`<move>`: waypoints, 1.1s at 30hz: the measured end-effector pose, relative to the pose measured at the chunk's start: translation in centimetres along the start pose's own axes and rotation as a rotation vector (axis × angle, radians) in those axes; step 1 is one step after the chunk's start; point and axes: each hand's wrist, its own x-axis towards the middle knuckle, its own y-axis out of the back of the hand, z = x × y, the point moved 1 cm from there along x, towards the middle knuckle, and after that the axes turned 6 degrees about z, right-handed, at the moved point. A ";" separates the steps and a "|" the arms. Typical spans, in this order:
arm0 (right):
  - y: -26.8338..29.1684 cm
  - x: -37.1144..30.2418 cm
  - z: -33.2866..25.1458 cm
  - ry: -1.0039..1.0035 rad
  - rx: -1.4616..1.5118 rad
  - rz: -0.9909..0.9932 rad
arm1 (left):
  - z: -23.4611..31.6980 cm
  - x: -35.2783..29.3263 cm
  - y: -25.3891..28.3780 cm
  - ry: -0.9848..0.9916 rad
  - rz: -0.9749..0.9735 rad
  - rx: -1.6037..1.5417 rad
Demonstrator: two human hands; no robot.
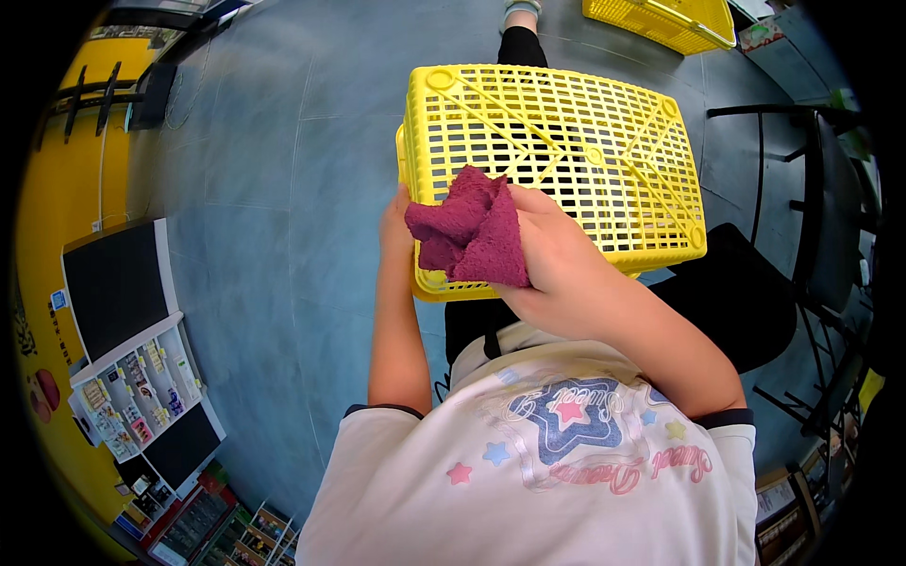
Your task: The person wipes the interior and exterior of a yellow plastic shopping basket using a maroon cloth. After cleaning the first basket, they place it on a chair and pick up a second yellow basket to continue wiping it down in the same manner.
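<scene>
A yellow plastic basket (604, 170) is turned so that its slotted bottom faces me, above my lap. My right hand (557, 255) grips a crumpled maroon cloth (472, 231) against the near left part of that bottom. At the basket's left side is my left hand (396, 222), closed around its edge; the fingertips are hidden behind the basket and the cloth.
Another yellow basket (665, 21) stands on the grey floor (255, 236) at the far right. Dark chairs (826, 208) are on the right. To the left, a white display shelf (137, 396) with small goods stands by a yellow wall.
</scene>
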 end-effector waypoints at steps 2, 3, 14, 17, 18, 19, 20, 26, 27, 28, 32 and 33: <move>0.6 0.3 -0.2 0.024 -0.161 -0.040 | 0.2 0.2 0.2 0.008 -0.019 0.067; 0.9 0.5 -0.3 0.039 -0.239 -0.061 | 0.3 0.1 0.0 0.010 -0.024 0.101; 0.5 0.5 1.1 -0.280 0.341 -0.034 | 3.7 -3.8 -2.5 -0.059 -0.196 0.172; 0.9 0.1 1.4 -0.309 0.392 -0.017 | 0.1 -0.9 -1.6 -0.057 -0.270 -0.435; 0.4 -0.5 2.0 -0.149 0.248 -0.001 | 0.8 -1.1 -2.5 -0.025 -0.299 -0.472; 0.1 -0.9 2.3 0.012 0.109 0.008 | 1.9 -2.0 -3.4 0.007 -0.317 -0.509; 0.5 -1.0 2.4 0.119 0.076 -0.035 | 4.2 -5.9 -5.0 -0.015 -0.229 -0.454; 0.8 -0.9 1.9 0.159 0.055 -0.085 | 1.8 -4.4 -2.7 0.051 -0.190 -0.386; 1.1 -0.9 1.9 0.170 0.052 -0.088 | 1.7 -4.3 -2.7 0.023 -0.197 -0.340; 1.4 -1.1 2.0 0.146 0.053 -0.099 | 1.6 -4.1 -2.7 -0.005 -0.203 -0.292; 3.9 -2.1 1.8 -0.244 0.325 -0.057 | 0.0 -2.1 -2.2 0.075 -0.222 -0.075; 4.6 -2.3 1.5 -0.412 0.462 -0.020 | 0.1 -1.7 -2.3 0.072 -0.222 -0.051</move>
